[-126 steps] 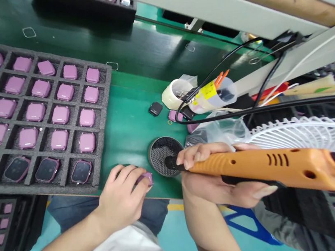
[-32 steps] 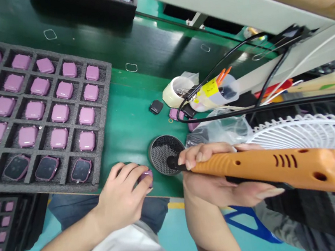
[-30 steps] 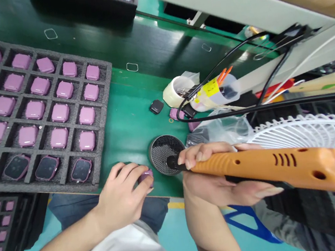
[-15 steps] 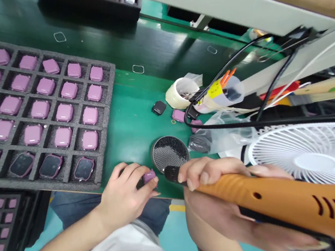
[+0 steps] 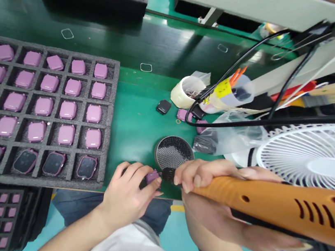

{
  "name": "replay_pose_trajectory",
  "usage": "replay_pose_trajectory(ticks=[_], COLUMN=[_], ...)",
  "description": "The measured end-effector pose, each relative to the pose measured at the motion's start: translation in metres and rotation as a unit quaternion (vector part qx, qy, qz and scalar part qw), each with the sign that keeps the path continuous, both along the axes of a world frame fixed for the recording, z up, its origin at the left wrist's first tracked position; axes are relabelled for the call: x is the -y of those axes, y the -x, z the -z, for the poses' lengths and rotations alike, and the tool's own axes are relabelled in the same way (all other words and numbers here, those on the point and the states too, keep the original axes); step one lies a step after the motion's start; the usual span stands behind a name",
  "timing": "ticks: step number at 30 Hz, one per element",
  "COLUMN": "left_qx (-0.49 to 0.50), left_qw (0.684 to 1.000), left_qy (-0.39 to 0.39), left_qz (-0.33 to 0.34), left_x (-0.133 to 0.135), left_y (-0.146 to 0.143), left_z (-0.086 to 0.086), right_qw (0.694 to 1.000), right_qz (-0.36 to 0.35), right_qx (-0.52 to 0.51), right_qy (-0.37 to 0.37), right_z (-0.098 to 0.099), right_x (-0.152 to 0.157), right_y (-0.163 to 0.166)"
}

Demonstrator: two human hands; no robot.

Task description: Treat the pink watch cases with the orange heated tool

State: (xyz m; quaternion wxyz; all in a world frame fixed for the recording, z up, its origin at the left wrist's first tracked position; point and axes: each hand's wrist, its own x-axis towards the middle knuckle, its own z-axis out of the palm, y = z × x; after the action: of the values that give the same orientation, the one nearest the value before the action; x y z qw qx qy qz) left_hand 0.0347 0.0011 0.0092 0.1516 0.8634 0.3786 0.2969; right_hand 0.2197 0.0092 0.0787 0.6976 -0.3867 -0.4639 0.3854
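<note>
Between the thumb and fingers of my left hand (image 5: 131, 191) is a small purple watch case (image 5: 152, 176), held near the table's front edge. My right hand (image 5: 212, 177) is wrapped round an orange electric screwdriver (image 5: 267, 196), which lies nearly level. Its black nose (image 5: 168, 175) points left, with the thin bit at the side of the watch case; whether they touch I cannot tell. Just behind the nose sits a round dish (image 5: 173, 151) with small dark bits over a dotted bottom. My left fingers cover part of the case.
A grey foam tray (image 5: 110, 108) of watch cases fills the left side. Behind the dish stand a cream cup (image 5: 186, 91) and a clear cup (image 5: 228, 92). A black cable (image 5: 266, 120) crosses at right above a white fan (image 5: 325, 163). A loose black watch case (image 5: 163, 107) lies midtable.
The screwdriver has shifted left, bringing its nose closer to the watch case. My left hand still holds the case in nearly the same place. The view has shifted slightly.
</note>
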Motion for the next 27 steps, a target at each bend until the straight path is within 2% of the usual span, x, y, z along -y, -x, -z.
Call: replay_pose_trajectory(ticks=[11,18,27], left_qx=[0.003,0.008,0.011], left_qw=[1.000,1.000,1.000], left_qy=[0.006,0.002,0.003], left_qz=[-0.004,-0.008,-0.012], left_x=[0.001,0.001,0.001], left_y=[0.000,-0.001,-0.001], left_z=[-0.001,0.000,-0.001], right_qw=[1.000,1.000,0.998], right_qz=[0.019,-0.019,-0.029], right_qx=[-0.002,0.014,-0.018], right_qy=[0.017,-0.018,-0.057], right_z=[-0.001,0.004,0.019], right_x=[0.003,-0.006,-0.008], right_y=[0.002,0.004,0.009])
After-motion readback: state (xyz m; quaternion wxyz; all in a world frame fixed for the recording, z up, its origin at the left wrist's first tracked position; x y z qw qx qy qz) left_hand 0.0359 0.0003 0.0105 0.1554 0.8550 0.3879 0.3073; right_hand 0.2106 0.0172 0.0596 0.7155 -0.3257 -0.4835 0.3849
